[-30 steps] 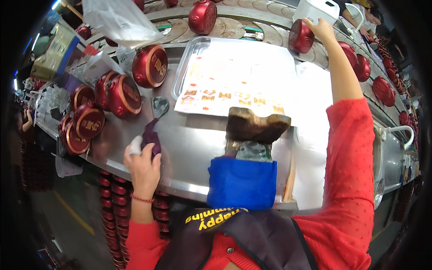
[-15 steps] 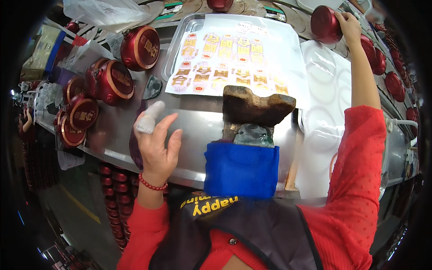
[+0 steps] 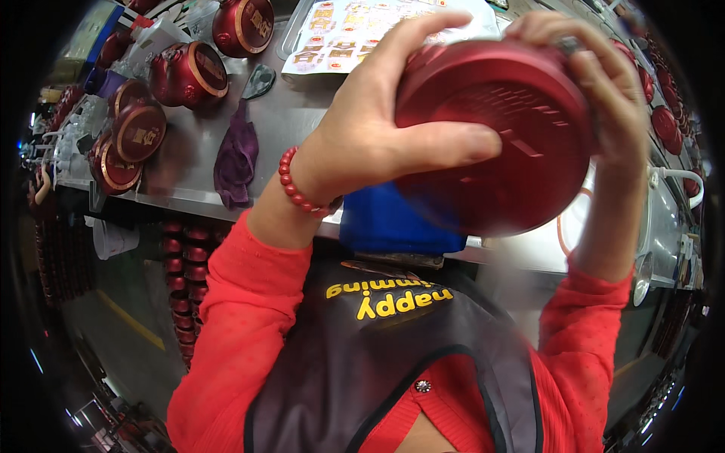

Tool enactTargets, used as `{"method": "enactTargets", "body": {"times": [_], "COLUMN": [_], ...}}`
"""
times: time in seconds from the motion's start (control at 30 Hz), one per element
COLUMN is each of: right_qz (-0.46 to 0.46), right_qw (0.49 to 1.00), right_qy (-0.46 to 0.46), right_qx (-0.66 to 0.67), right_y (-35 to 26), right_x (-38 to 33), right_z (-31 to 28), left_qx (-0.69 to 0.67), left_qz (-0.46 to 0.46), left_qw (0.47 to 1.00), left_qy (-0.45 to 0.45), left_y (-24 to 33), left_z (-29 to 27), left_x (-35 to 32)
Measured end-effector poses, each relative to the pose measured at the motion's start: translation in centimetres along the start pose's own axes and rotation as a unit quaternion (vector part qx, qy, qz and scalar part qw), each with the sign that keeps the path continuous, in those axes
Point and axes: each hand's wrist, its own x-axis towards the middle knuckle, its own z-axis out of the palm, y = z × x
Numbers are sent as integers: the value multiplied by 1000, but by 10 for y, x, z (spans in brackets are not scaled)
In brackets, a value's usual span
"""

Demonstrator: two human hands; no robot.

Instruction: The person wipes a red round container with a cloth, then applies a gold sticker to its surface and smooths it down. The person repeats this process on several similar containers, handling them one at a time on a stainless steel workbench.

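1. We are holding a round red casing (image 3: pixel 491 136) up close before the head camera, well above the bench (image 3: pixel 302 128), its ribbed underside facing us.
2. Our left hand (image 3: pixel 377 128) is gripping its left rim, fingers arched over the top, thumb lying across the ribbed face.
3. Our right hand (image 3: pixel 596 90) is clasping the opposite edge, fingers curled over it.
4. We are judging this as an inspection step: the piece is being turned and looked over.
5. Lying on the bench: a purple cloth (image 3: pixel 236 158), a sheet of labels (image 3: pixel 362 34) and more red casings (image 3: pixel 189 72) at the left.
6. The next move is calling for a steady two-handed grip and a free patch of bench for setting down.
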Motion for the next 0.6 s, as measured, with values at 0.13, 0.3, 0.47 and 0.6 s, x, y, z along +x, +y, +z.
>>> {"method": "enactTargets", "body": {"times": [0.13,0.3,0.47,0.6], "right_qz": [141,91,224,333], "right_qw": [978,877,747,685], "right_qy": [76,70,5,-57], "right_qx": [-132,-466,-626,-645], "right_y": [33,116,239,243], "right_x": [-20,-2,52,76], "right_z": [25,-40,-45,-34], "left_qx": [-104,-69,34,30], "left_qz": [-135,-159,-155,-160], "left_qw": [977,961,962,963], "left_qy": [131,213,221,215], "left_y": [-20,-58,-66,-62], "left_z": [2,-6,-13,-12], "left_x": [-43,-57,-55,-59]}}
